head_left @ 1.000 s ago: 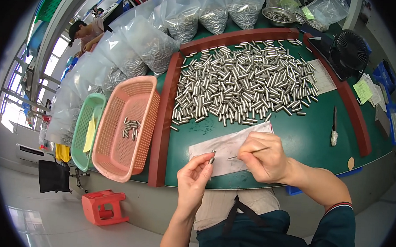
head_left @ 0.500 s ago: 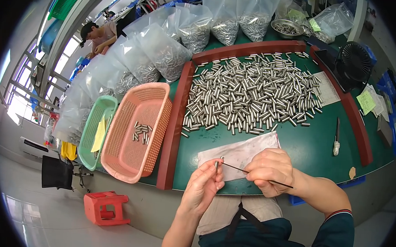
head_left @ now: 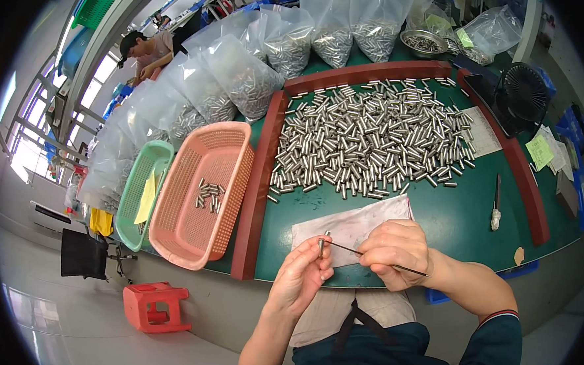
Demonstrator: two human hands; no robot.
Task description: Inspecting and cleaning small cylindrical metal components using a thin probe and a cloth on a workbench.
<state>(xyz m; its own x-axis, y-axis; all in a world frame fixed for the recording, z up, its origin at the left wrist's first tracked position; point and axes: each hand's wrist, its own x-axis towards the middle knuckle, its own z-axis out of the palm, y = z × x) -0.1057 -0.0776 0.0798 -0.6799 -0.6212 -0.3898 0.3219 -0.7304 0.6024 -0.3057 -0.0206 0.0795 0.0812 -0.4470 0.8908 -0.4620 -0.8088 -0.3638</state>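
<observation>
You have two mesh baskets at centre left: one pink basket point(head_left: 202, 197) and one green basket point(head_left: 141, 191) beside it. In the pink one lies a small cluster of roughly a dozen metal pins point(head_left: 209, 195). The heap of metal sleeves point(head_left: 373, 144) at upper centre runs to hundreds, too many to count. Three dark red rails point(head_left: 259, 187) frame it. Along the top and upper left you have at least nine clear bags point(head_left: 244, 81) of parts; further ones blur together. One steel bowl point(head_left: 423, 43), one black fan point(head_left: 524, 95), one red stool point(head_left: 155, 305).
</observation>
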